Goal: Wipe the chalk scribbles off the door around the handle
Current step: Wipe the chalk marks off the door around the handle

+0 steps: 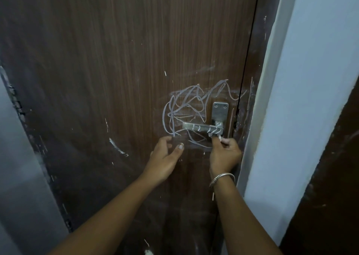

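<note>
The right fingers (215, 140) pinch a small white piece (220, 138), too small to tell whether it is cloth or tissue, held up against the underside of the handle (202, 127) at its hinge end; the left fingers (165, 139) are spread and loosely curved, holding nothing, just off the door (97, 83) below the lever's free end. The chalk scribbles (186, 103) loop thick above, left of and below the handle, with stripes across the lever itself; wiping looks barely begun. The next move likely calls for firm strokes outward from the lever, working tightly round the plate.
</note>
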`<state>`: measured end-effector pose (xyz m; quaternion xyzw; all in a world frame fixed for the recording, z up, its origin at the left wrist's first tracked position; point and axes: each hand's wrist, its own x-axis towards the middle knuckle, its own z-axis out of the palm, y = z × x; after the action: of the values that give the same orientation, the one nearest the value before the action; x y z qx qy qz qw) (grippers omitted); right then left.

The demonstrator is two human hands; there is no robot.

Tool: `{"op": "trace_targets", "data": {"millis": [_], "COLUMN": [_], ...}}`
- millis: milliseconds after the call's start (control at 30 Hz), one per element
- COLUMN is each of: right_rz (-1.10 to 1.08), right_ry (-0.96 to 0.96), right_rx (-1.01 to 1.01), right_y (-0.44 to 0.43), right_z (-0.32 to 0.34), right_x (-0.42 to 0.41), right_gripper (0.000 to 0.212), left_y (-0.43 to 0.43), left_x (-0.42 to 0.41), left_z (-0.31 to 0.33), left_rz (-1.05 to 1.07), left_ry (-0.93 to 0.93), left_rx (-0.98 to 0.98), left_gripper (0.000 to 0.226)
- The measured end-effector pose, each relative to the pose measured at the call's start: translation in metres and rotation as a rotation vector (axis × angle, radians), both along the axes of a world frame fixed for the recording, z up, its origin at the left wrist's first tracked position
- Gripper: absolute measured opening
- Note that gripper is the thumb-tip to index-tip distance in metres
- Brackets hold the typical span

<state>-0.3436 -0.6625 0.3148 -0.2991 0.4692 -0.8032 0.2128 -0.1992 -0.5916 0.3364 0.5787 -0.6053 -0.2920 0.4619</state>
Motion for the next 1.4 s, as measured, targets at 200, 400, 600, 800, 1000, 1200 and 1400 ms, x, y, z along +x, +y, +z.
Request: {"op": "trace_targets", "data": {"millis": [200,400,600,800,1000,1200,1400], "right_rz": [-0.036,0.072,-0.032,0.038,-0.020,-0.126,-0.165], "right_ry": [-0.049,0.191,0.045,0.274,0.151,0.145,0.594], "right_rx": [-0.001,0.003,0.018,0.016,0.056,0.039,0.045], "right_y": [0.001,0.005,0.007,0.006,0.009,0.009,0.016], "right_z": [-0.003,0.003,-0.007,-0.004,-0.008,0.005,0.003], "right_x": [-0.010,0.002,-0.008,-0.004,-0.017,-0.023,-0.027], "right_gripper": [0.014,0.015,0.012,0.015,0.015,0.011,0.014], "left_y": [-0.005,-0.008,-0.008,-0.007,-0.006,-0.006,-0.008], "left_x": [-0.008,-0.011,-0.010,-0.008,-0.008,0.001,-0.003], "left_z": [-0.001,0.000,-0.001,-0.003,-0.004,-0.006,-0.009], "left_rz": [-0.035,-0.024,-0.029,-0.026,-0.031,-0.023,-0.043], "left_ry": [-0.044,-0.081,-0.078,-0.084,-0.082,-0.078,-0.049], "left_rx": [0.008,-0.016,-0.018,-0.015,-0.013,-0.005,0.015], "left_gripper": [0.062,0.066,0.066,0.067,0.067,0.068,0.072]}}
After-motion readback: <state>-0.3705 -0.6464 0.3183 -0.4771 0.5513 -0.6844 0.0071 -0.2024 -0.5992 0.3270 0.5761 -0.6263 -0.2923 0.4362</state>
